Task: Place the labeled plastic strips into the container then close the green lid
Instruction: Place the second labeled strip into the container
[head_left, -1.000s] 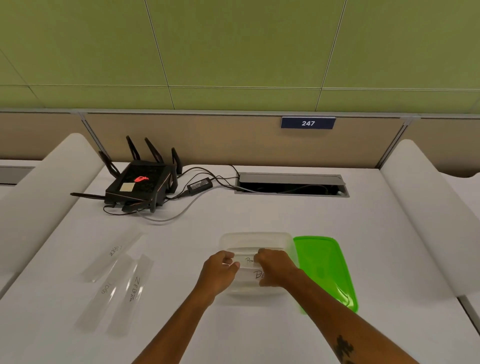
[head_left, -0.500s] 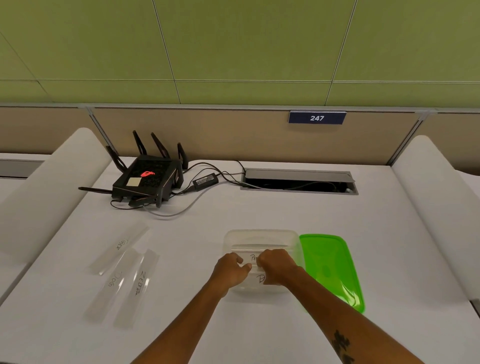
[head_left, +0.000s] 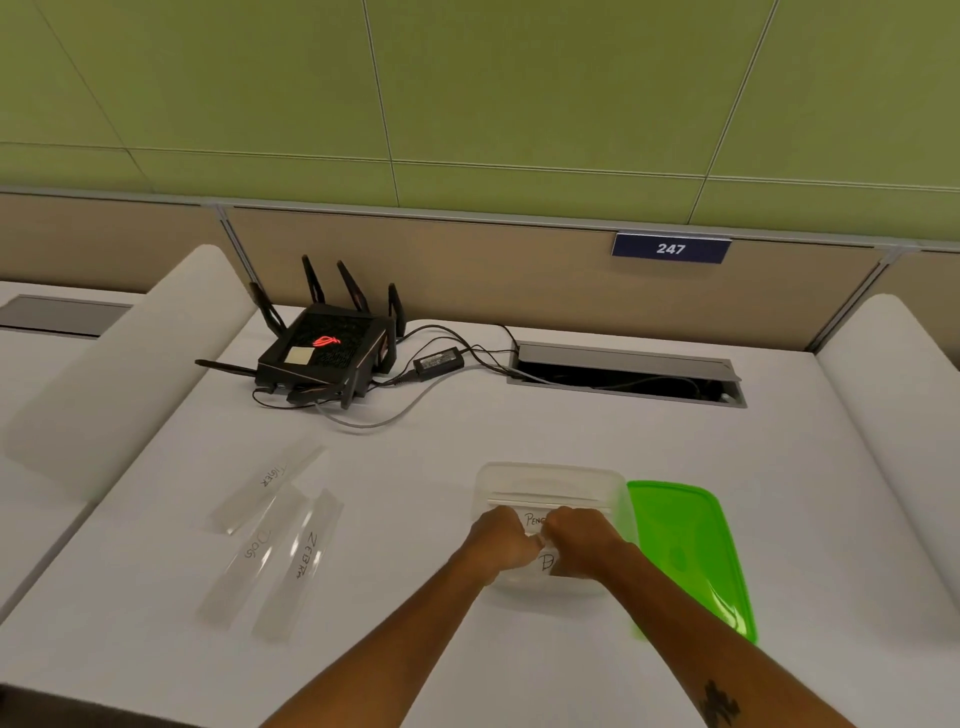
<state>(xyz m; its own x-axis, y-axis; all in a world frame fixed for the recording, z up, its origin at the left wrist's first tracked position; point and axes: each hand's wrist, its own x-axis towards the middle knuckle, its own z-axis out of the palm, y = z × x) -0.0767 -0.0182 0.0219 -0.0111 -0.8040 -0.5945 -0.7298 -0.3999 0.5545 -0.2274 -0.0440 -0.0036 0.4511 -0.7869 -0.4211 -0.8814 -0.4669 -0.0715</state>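
Observation:
A clear plastic container (head_left: 550, 480) stands open on the white desk, with labeled strips (head_left: 535, 519) lying inside it. My left hand (head_left: 501, 543) and my right hand (head_left: 584, 545) are both inside the container, fingers curled and pressed down on the strips, knuckles nearly touching. The green lid (head_left: 685, 551) lies flat on the desk right beside the container's right wall. Three more clear strips lie on the desk to the left: one marked TIGER (head_left: 270, 486), one marked DOG (head_left: 254, 553) and one marked ZEBRA (head_left: 301, 564).
A black router (head_left: 324, 353) with antennas, its power brick (head_left: 439, 361) and cables sit at the back left. An open cable hatch (head_left: 623, 376) is at the back centre. White curved dividers (head_left: 119, 374) bound the desk on both sides.
The view has shifted slightly. My two hands have drawn closer together over the strips in the container.

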